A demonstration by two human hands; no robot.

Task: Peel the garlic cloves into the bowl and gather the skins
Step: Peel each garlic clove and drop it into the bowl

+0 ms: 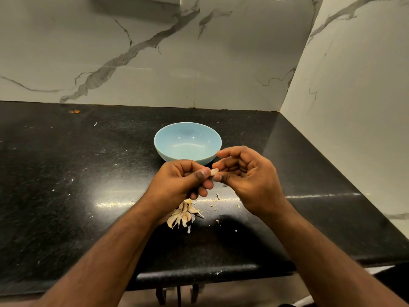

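Observation:
A pale garlic clove (214, 172) is held in the air just in front of the light blue bowl (174, 139). My left hand (181, 182) pinches one end of the clove between thumb and fingers. My right hand (245, 178) pinches the other end with thumb and curled fingers. The bowl stands on the black counter and looks empty. A pile of several unpeeled cloves (183, 214) lies on the counter under my left wrist, partly hidden by it.
Small bits of garlic skin (218, 196) are scattered on the black counter (88, 173) near the pile. Marble walls (155, 52) close the counter at the back and right. The counter's front edge (199, 274) runs below my forearms.

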